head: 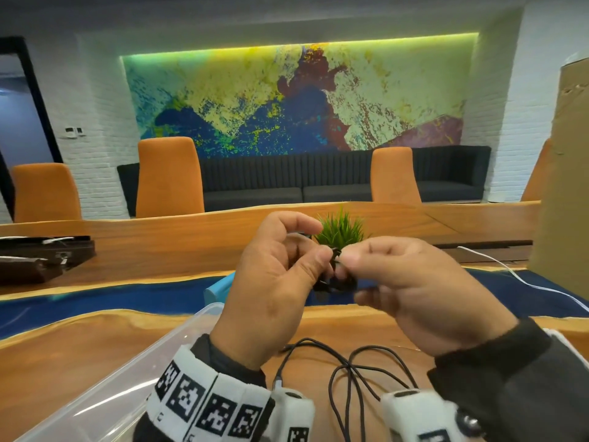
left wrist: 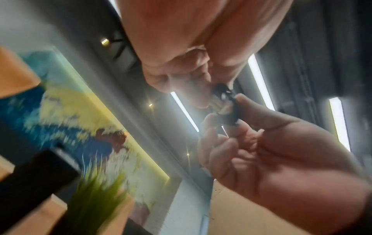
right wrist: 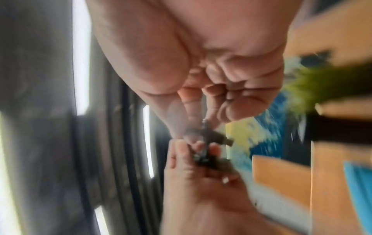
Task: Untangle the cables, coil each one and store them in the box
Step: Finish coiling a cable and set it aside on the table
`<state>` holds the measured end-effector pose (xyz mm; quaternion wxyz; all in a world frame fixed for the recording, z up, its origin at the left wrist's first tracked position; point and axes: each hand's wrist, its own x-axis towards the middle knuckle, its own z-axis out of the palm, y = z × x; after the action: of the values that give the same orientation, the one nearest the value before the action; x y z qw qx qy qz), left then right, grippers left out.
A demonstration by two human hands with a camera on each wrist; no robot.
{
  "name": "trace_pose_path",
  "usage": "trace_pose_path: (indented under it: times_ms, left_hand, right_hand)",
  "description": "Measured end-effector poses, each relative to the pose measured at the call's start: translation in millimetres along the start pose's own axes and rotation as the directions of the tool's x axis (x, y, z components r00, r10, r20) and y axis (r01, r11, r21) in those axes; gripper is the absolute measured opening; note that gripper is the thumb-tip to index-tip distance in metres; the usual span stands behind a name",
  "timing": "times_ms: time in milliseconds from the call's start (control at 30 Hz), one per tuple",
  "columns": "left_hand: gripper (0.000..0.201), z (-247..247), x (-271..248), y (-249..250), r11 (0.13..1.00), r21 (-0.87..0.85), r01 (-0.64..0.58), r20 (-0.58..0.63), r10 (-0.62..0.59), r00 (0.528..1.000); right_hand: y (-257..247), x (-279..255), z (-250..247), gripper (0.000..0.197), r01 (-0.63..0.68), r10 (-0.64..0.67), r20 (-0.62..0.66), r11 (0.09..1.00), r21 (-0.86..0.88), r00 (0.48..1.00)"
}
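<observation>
Both hands are up in the air, fingertips meeting. The left hand [head: 274,282] pinches a small black cable [head: 334,275] bundle between thumb and first finger. The right hand [head: 411,288] pinches the same bundle from the 3 o'clock side, thumb and finger pressed on it. The other fingers of both hands are loosely curled. The wrist views are blurry, but they show the dark bit squeezed between the fingertips [left wrist: 239,101] of the two hands.

Under the hands, at 6 o'clock, a second black cable [head: 353,371] lies in loose loops on the table [head: 79,346]. The clear box [head: 134,371] sits at 7 o'clock, under the left wrist. A white cable [head: 516,275] runs off at 3 o'clock. A green plant [head: 342,229] stands behind the hands at 12 o'clock. Orange chairs [head: 169,177] stand far back.
</observation>
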<state>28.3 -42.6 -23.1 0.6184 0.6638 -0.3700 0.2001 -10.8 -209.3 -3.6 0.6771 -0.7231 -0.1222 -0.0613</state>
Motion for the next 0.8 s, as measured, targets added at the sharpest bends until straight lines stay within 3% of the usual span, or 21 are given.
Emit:
trace_pose_path:
  times_ms: [67, 133, 167, 300, 433, 500, 600, 667, 733, 800]
  left_hand:
    - [0.016, 1, -1, 2, 0.984, 0.162, -0.074, 0.073, 0.063, 0.995]
    - [0.014, 1, -2, 3, 0.952, 0.286, -0.112, 0.126, 0.079, 0.989]
    - [0.014, -1, -1, 3, 0.946, 0.309, -0.101, 0.142, 0.059, 0.988]
    - [0.021, -18, 4, 2, 0.940, 0.337, 0.042, 0.196, -0.114, 0.974]
    - [0.020, -20, 5, 2, 0.886, 0.464, 0.024, 0.197, -0.129, 0.972]
    - [0.012, -20, 6, 2, 0.866, 0.499, 0.003, 0.199, -0.118, 0.973]
    - [0.009, -23, 7, 3, 0.851, 0.525, 0.008, 0.237, -0.155, 0.959]
    - [0.009, -23, 6, 2, 0.890, 0.453, 0.053, 0.247, -0.182, 0.952]
    - [0.008, -23, 6, 2, 0.940, 0.329, 0.096, 0.221, -0.175, 0.959]
    - [0.007, -21, 5, 1, 0.963, 0.251, 0.102, 0.190, -0.152, 0.970]
  right_hand:
    - [-1, 1, -1, 0.012, -0.168, 0.153, 0.069, 0.904, 0.393, 0.986]
    - [2, 5, 0, 0.016, -0.239, 0.219, 0.104, 0.799, 0.551, 0.970]
    - [4, 5, 1, 0.017, -0.243, 0.216, 0.114, 0.794, 0.557, 0.970]
    - [6, 6, -2, 0.009, -0.172, 0.152, 0.083, 0.900, 0.400, 0.985]
    - [1, 3, -4, 0.014, -0.017, 0.017, -0.003, 0.999, -0.041, 1.000]
    - [-2, 2, -4, 0.014, 0.122, -0.133, -0.015, 0.943, -0.308, 0.991]
    - [2, 4, -7, 0.011, 0.295, -0.374, 0.044, 0.650, -0.700, 0.926]
    - [6, 6, -9, 0.008, 0.314, -0.431, 0.042, 0.583, -0.749, 0.901]
    - [11, 8, -8, 0.010, 0.316, -0.419, 0.014, 0.664, -0.677, 0.908]
    - [13, 9, -4, 0.011, 0.283, -0.346, -0.022, 0.800, -0.529, 0.938]
